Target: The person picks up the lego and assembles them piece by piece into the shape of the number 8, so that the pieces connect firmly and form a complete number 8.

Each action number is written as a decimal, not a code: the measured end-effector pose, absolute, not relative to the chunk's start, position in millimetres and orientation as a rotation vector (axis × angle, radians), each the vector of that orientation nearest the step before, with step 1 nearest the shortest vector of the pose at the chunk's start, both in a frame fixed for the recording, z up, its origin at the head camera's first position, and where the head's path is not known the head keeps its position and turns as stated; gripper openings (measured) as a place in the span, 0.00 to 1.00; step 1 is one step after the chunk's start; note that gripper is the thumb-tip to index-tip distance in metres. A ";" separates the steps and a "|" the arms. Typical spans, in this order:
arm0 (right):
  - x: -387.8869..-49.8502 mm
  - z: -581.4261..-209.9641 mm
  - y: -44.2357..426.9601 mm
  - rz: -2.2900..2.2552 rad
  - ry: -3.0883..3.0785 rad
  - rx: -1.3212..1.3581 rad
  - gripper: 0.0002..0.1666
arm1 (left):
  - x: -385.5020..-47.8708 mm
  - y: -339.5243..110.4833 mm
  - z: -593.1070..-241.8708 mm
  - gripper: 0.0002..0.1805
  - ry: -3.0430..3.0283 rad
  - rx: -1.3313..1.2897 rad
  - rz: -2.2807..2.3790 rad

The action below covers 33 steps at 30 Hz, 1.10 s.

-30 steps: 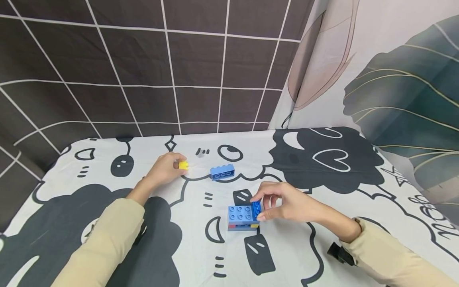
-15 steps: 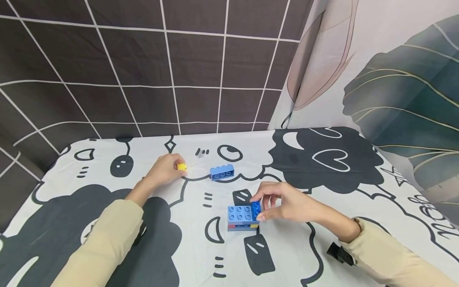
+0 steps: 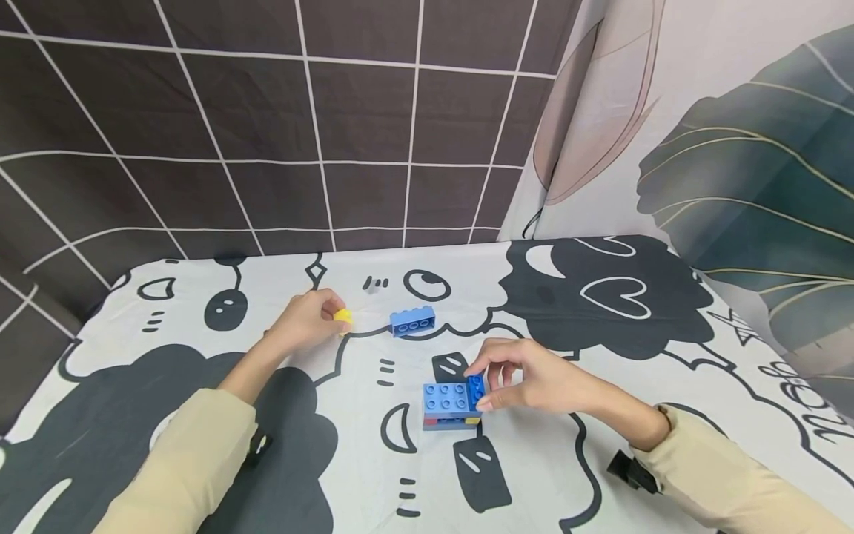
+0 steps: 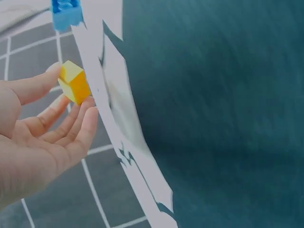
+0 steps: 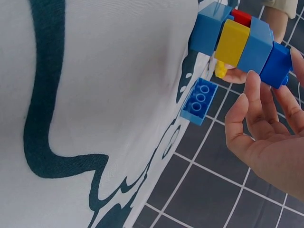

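Note:
In the head view my left hand [image 3: 308,320] pinches a small yellow toy brick [image 3: 343,319] between thumb and fingers, at the far left of the cloth. The left wrist view shows that yellow brick [image 4: 74,81] by the fingertips. My right hand [image 3: 537,378] grips a dark blue brick [image 3: 476,391] on the right end of a small stack. A light blue studded brick [image 3: 442,400] forms the top layer beneath it. From the right wrist view, yellow [image 5: 232,42] and red bricks [image 5: 242,17] sit between the stack's two blue layers.
A loose light blue brick [image 3: 412,321] lies on its side between the hands, farther back than the stack. The black-and-white patterned cloth [image 3: 373,489] covers the table. A dark gridded sheet [image 3: 267,111] hangs behind the far edge.
My left hand has shifted slightly, and the yellow brick has turned and tilted between its fingers. The right hand, the stack and the loose blue brick have stayed in place.

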State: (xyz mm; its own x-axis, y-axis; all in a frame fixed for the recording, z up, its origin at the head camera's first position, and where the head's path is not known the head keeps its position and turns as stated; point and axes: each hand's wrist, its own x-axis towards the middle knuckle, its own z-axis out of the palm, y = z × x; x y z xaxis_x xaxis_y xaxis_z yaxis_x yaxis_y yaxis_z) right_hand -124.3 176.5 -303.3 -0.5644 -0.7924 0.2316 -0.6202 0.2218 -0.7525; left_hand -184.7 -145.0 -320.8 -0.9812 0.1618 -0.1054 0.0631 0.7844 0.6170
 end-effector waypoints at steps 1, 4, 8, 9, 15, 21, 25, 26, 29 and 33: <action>-124.3 -303.1 176.5 -1.256 2.289 -1.346 0.16 | -182.3 -142.7 -318.9 0.17 2.816 0.182 0.983; -124.1 -303.0 176.5 -1.255 2.287 -1.342 0.16 | -174.6 -135.8 -314.0 0.17 2.802 0.216 1.017; -124.2 -303.2 176.8 -1.262 2.282 -1.342 0.16 | -163.9 -127.8 -308.9 0.16 2.780 0.302 1.071; -124.2 -303.2 176.8 -1.264 2.282 -1.342 0.16 | -161.1 -125.9 -307.8 0.16 2.771 0.324 1.089; -123.8 -302.7 176.5 -1.270 2.279 -1.344 0.15 | -144.7 -113.9 -306.6 0.15 2.737 0.378 1.165; -124.0 -303.1 176.7 -1.271 2.282 -1.338 0.15 | -129.1 -100.2 -307.1 0.16 2.692 0.466 1.276; -124.2 -303.5 177.0 -1.265 2.282 -1.332 0.15 | -117.6 -90.6 -306.1 0.16 2.659 0.544 1.349; -124.2 -303.5 177.1 -1.263 2.283 -1.327 0.15 | -114.3 -88.2 -305.6 0.16 2.650 0.555 1.363; -124.5 -303.5 177.1 -1.257 2.287 -1.314 0.16 | -105.3 -81.9 -304.1 0.16 2.619 0.622 1.391; -124.6 -303.2 177.2 -1.249 2.295 -1.308 0.16 | -96.1 -76.3 -301.9 0.15 2.582 0.698 1.412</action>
State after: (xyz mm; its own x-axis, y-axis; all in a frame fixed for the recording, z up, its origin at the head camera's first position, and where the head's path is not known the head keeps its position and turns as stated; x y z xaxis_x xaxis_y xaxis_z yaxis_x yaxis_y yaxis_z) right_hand -124.6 177.2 -303.2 -0.5801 -0.7879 0.2067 -0.6012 0.2429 -0.7613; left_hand -96.1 -76.3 -301.9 -0.8869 0.4475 0.1148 0.3381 0.4593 0.8214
